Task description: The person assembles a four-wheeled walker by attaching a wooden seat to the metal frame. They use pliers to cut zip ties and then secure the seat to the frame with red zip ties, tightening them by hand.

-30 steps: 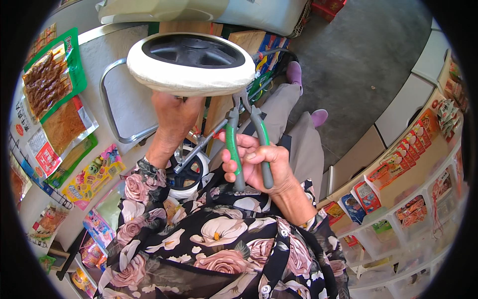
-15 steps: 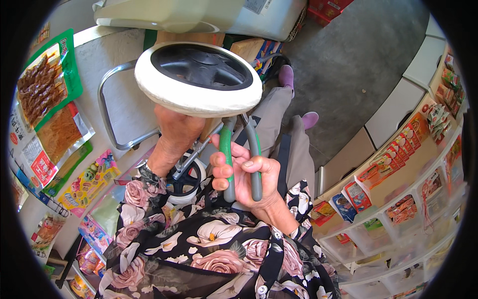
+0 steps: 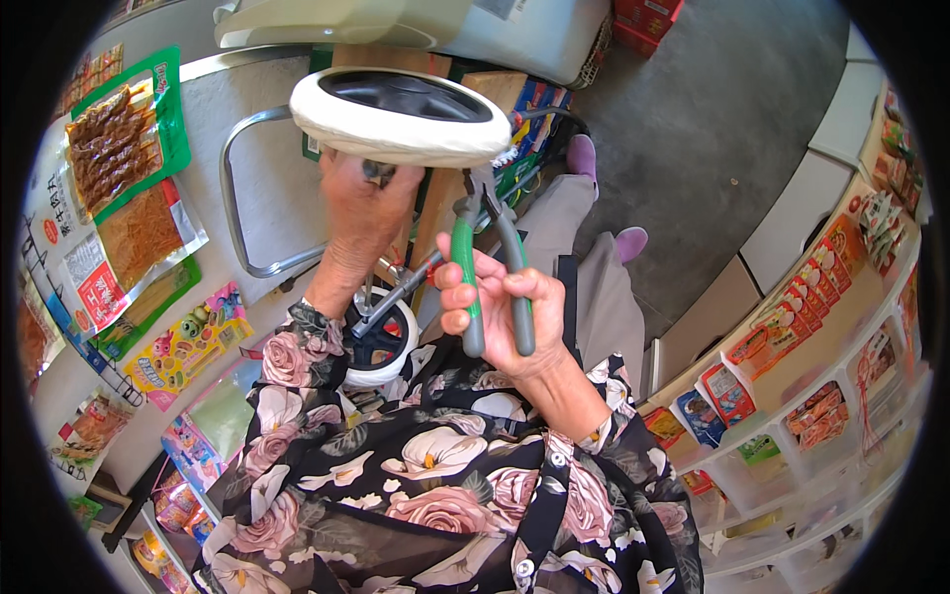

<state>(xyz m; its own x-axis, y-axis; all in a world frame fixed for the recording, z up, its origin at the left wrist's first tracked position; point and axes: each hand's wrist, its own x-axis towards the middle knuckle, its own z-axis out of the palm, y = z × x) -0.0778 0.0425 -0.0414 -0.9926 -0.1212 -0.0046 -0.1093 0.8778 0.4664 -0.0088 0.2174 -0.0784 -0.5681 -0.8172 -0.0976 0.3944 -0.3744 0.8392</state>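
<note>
Near the centre, the right hand wraps the green-and-grey pliers, fingers on one handle, thumb on the other; the handles stand apart. Toward 11 o'clock, the left hand is below the white-tyred wheel — its fingers are partly hidden, so I cannot tell how they close. The plier tips reach this wheel's lower edge; contact is unclear. The work seems under way: tyre and hub sit together — what is loosened or left does not show. Farther, at 8 o'clock, is a second wheel.
</note>
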